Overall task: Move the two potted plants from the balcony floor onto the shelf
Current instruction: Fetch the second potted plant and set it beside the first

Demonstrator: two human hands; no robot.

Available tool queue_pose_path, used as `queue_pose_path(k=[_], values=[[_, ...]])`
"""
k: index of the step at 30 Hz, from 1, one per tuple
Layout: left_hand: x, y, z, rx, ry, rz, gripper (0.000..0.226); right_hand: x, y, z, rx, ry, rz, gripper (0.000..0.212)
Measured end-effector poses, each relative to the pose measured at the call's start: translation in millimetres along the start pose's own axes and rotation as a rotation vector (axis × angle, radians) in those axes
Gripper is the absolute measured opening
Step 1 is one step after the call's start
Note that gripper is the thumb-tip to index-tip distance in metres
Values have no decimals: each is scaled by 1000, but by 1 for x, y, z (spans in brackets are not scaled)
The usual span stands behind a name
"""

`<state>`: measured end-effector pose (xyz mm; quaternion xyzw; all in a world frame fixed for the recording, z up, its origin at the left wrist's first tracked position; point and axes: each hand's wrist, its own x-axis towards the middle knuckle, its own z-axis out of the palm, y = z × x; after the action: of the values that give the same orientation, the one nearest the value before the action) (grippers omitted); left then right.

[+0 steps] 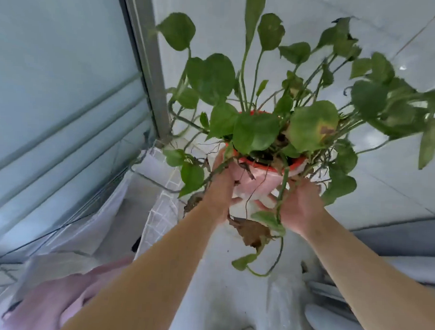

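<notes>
Both arms stretched forward, left hand and right hand clasped around opposite sides of the pale pot with its red rim, fingers curled underneath, pot lifted clear of any surface at centre of view. Green heart-shaped leaves of the potted plant spreading far and to the right, one yellowed leaf just above the rim, a brown dried leaf dangling near, between the wrists. Glass pane and metal frame on the left, pale wall behind, pink cloth near left.
</notes>
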<state>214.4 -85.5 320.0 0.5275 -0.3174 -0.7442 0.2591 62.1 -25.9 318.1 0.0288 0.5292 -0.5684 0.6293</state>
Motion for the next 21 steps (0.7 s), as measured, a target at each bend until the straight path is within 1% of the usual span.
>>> queue_pose_path(k=[4,6,7,8,9,10,11,12,14,15,17,18,19,21], values=[[-40,28,-21,123,-95,56,44,-52,16,30,57,67,-66,31],[-67,43,-31,154,-175,90,47,-81,26,38,-1,52,-103,27],[-78,49,-37,159,-218,103,43,-91,29,44,-1,77,-92,24],[-90,56,-41,170,-264,110,36,-106,31,51,-13,92,-115,27],[-100,60,-46,188,-294,113,30,-120,34,53,-77,78,-138,29],[-108,62,-51,202,-316,107,31,-131,38,52,-151,42,-185,30],[-120,66,-54,230,-351,100,40,-148,40,51,-218,0,-245,31],[-130,68,-57,258,-397,103,53,-162,40,53,-228,-51,-273,35],[-148,69,-60,322,-471,127,69,-184,45,54,-315,-65,-315,51],[-163,70,-60,355,-501,135,74,-203,50,55,-371,-21,-341,58],[-187,68,-62,374,-522,157,84,-230,59,58,-403,72,-376,69],[-201,66,-64,378,-535,174,89,-246,65,57,-407,111,-392,79],[-213,63,-65,384,-549,191,91,-260,71,56,-412,140,-415,87],[-238,60,-68,386,-587,227,82,-289,82,56,-409,153,-453,94]])
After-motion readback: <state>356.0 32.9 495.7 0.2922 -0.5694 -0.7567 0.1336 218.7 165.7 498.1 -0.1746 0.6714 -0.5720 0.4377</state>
